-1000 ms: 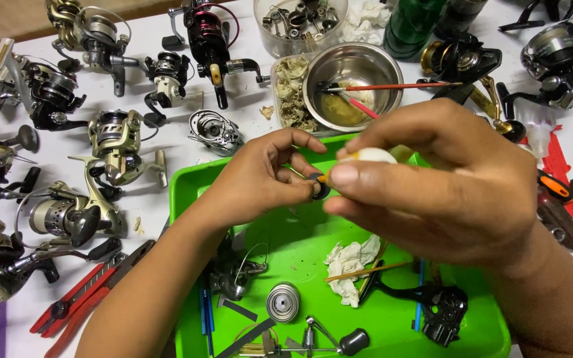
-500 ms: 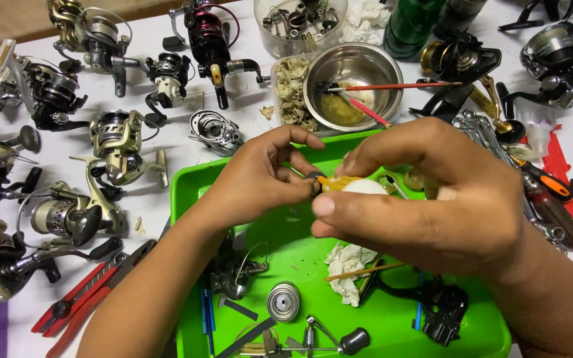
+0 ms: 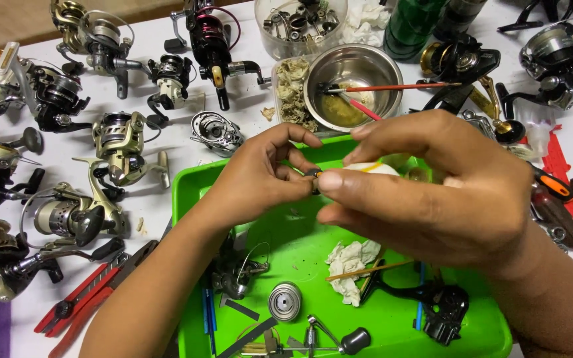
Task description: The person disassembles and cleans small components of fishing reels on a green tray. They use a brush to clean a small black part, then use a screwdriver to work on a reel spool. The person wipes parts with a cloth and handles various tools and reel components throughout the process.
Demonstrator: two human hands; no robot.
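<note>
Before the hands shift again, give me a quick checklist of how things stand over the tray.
1. Small dark part pinched in left hand fingertips: ok.
2. White wad held in right hand against that part: ok.
3. Both hands above the green tray: ok.
4. Spool and crumpled tissue lying in the tray, apart from the hands: ok.
5. Steel bowl upright behind the tray, brushes resting inside: ok.
6. Part's surface clean: cannot tell.
</note>
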